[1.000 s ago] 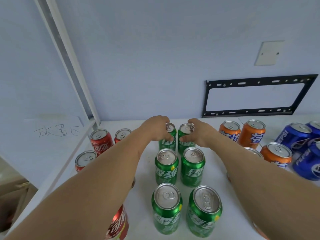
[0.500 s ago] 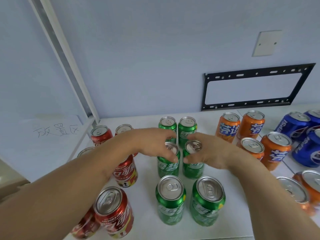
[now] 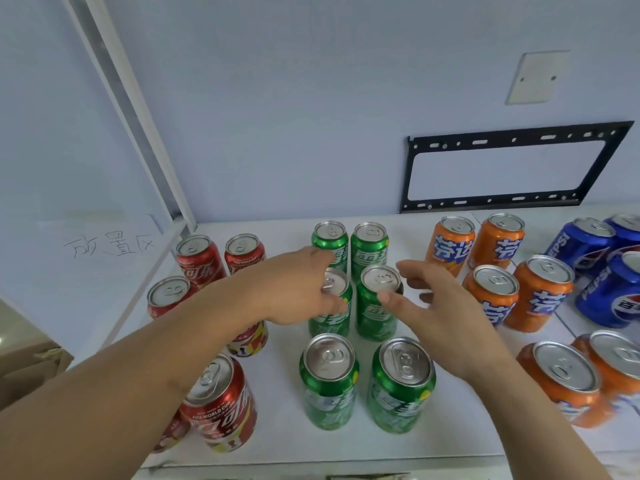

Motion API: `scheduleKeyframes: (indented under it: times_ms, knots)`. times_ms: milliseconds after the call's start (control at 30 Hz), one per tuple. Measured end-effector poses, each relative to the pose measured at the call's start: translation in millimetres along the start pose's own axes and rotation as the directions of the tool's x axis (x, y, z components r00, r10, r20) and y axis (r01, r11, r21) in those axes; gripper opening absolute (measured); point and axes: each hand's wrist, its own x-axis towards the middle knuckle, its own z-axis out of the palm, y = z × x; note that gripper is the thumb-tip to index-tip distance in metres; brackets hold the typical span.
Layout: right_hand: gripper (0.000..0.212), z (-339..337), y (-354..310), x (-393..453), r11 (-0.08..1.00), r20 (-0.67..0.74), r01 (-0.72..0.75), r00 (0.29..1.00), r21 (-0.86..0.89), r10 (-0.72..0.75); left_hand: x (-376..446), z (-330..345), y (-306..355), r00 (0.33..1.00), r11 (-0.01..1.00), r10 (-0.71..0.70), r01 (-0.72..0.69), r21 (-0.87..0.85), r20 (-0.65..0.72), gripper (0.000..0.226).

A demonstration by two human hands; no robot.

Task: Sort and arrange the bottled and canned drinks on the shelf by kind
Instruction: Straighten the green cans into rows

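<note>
A: What stands on the white shelf (image 3: 277,441)?

B: Six green aluminium soda cans in two columns of three. Take the middle-left green can (image 3: 330,306) as the landmark: the middle-right green can (image 3: 377,303) stands just beside it, the two back green cans (image 3: 349,245) are behind it by the pale blue wall (image 3: 294,98), and the two front green cans (image 3: 363,382) are nearer the camera.

A: And the hands?

B: The left hand (image 3: 298,289) is on the landmark can, fingers curled over its top and side. The right hand (image 3: 426,299) is open and loosely spread, its thumb against the side of the middle-right can; the other fingers are apart from it, so it grips nothing.

A: The other kinds?

B: Red aluminium cola cans (image 3: 204,258) are grouped left of the landmark, partly hidden by the left forearm. Orange aluminium soda cans (image 3: 495,268) stand to its right, and blue aluminium cola cans (image 3: 602,271) further right still.

A: Anything else?

B: A black metal wall bracket (image 3: 512,199) is behind the orange cans, and a white paper sign with handwritten characters (image 3: 107,244) is far left.
</note>
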Motion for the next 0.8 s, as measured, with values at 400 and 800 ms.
scheduleKeyframes:
  times_ms: [400, 800]
  knots:
    - [0.071, 14, 45, -70, 0.976, 0.076, 0.188, 0.978, 0.106, -0.196, -72, 96, 24, 0.962, 0.885, -0.156, 0.035, -0.465, -0.224, 0.077]
    - [0.112, 56, 67, -87, 0.998, -0.035, -0.029, 0.999, 0.055, 0.031, -55, 168, 23, 0.814, 0.573, -0.352, -0.203, -0.794, -0.462, 0.088]
